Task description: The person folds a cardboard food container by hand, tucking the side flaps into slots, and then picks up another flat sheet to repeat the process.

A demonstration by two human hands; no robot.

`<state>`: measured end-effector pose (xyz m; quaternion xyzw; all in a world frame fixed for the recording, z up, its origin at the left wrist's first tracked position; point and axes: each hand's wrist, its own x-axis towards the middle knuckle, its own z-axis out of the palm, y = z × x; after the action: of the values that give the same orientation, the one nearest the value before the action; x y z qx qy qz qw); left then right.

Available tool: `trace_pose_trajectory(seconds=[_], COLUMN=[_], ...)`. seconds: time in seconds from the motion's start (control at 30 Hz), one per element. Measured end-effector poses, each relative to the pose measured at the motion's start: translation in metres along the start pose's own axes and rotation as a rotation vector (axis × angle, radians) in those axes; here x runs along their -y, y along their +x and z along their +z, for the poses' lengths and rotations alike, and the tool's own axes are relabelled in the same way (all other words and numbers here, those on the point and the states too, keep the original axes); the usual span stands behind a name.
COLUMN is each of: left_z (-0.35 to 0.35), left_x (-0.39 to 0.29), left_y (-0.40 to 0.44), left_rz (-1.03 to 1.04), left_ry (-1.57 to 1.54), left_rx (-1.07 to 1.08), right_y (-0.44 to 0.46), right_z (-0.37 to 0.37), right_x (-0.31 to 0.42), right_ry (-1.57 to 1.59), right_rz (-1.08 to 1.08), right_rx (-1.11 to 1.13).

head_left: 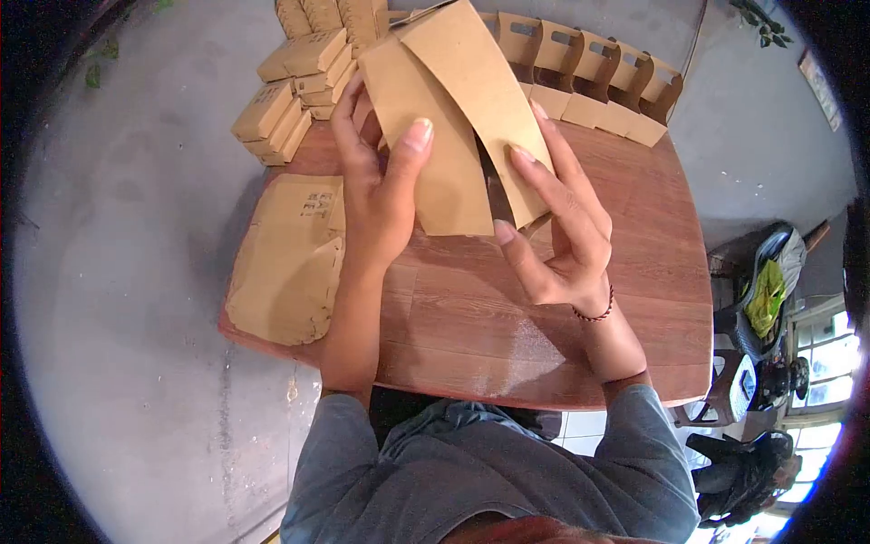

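Note:
Both hands hold a brown cardboard box (435, 154) above the wooden table. My left hand (385, 190) grips its left side, thumb on the front panel and fingers behind. My right hand (566, 218) is at the right edge, with fingers against a flap and the thumb near the lower corner. A dark gap shows between the flap and the front panel, so the box is partly unclosed. Beside my left forearm lies a stack of flat cardboard blanks (281, 263) with dark printed marks.
Folded boxes (304, 68) are piled at the table's back left. A row of cardboard carriers with handle holes (594, 72) stands along the back right. The wooden table (634, 272) meets a grey wall. Chairs (729, 385) and a bag stand off to the right.

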<state>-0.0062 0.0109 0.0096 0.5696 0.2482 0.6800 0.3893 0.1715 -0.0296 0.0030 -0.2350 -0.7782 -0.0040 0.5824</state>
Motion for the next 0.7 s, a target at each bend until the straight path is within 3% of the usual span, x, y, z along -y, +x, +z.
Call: trace_pose_trajectory(seconds=[0.7], left_z=[0.003], left_x=[0.004], left_y=[0.001], left_rz=[0.058], left_ry=[0.079], left_rx=[-0.071], right_y=[-0.005], right_z=[0.006], right_x=[-0.013], right_ry=[0.120], right_rz=[0.065], right_rx=[-0.063])
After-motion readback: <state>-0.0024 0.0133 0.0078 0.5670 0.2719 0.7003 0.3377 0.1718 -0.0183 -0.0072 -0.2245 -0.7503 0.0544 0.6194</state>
